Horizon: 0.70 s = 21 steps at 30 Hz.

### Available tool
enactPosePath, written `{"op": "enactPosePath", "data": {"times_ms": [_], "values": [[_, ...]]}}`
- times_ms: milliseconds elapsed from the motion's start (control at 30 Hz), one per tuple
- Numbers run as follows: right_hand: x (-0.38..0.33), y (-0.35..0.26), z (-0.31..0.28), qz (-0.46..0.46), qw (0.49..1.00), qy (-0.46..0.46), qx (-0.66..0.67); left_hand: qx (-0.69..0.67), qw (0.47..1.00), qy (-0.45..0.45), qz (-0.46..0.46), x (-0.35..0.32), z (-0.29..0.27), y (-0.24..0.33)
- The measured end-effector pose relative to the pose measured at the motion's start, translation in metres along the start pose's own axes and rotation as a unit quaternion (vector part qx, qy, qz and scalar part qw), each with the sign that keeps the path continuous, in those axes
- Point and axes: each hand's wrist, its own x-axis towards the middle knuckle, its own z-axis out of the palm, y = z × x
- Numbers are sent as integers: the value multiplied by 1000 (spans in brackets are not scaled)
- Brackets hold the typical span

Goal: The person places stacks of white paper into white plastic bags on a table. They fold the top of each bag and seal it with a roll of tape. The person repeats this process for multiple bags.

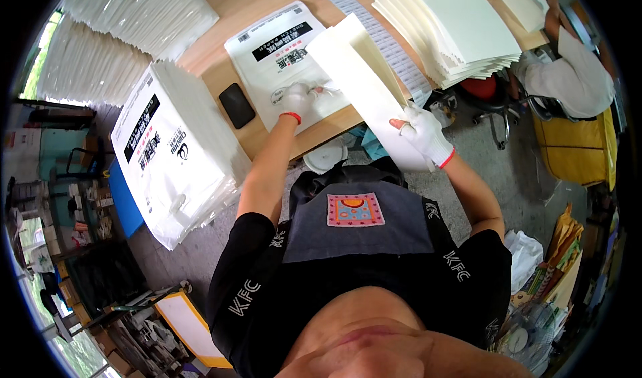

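Observation:
My right hand (424,136), in a white glove with a red cuff and bare fingertips, grips a sheaf of cream paper (358,77) by its near end. The sheaf is tilted, and its far part hangs over the right side of a printed clear plastic bag (271,33). This bag lies flat on the table, its near end by the table edge. My left hand (299,100), gloved the same way, rests on the bag's near part, fingers closed on its plastic near the opening. Left of that hand lies a black phone (237,106).
A tall pile of printed plastic bags (177,150) stands at the left, with more bundled stacks (140,17) behind it. Fanned stacks of cream paper (455,30) lie at the far right of the wooden table (207,77). A person in light clothing (568,77) sits beyond.

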Motion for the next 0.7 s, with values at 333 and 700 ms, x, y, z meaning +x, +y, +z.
{"op": "enactPosePath", "data": {"times_ms": [333, 700], "values": [[29, -20, 6, -47, 969, -109, -219, -524, 843, 93, -74, 64, -80, -22], [71, -2, -7, 30, 963, -266, 7, -125, 956, 193, 181, -33, -81, 122]]}}
